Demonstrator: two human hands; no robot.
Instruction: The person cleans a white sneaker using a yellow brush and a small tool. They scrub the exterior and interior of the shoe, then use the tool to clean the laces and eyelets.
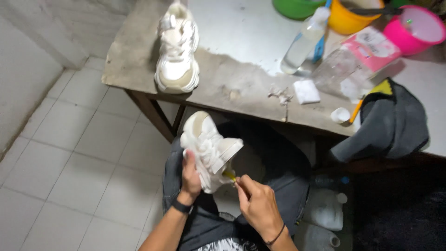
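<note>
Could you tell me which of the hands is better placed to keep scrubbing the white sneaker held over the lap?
The right hand, probably. It pinches a small yellow tool whose tip is at the sneaker. The left hand grips the sneaker's side and steadies it.

A sneaker (210, 149) is held below the table (232, 88) edge, with the left hand (189, 179) at its seven o'clock and the right hand (258, 202) at its five o'clock. A second sneaker (177, 49) is set on the table at twelve o'clock.

Looks like a home wash corner: worn table (139, 60), pale tiled floor (69, 162), plastic basins (413, 30), squeeze bottle (304, 42), jugs (325, 209) underneath.
</note>
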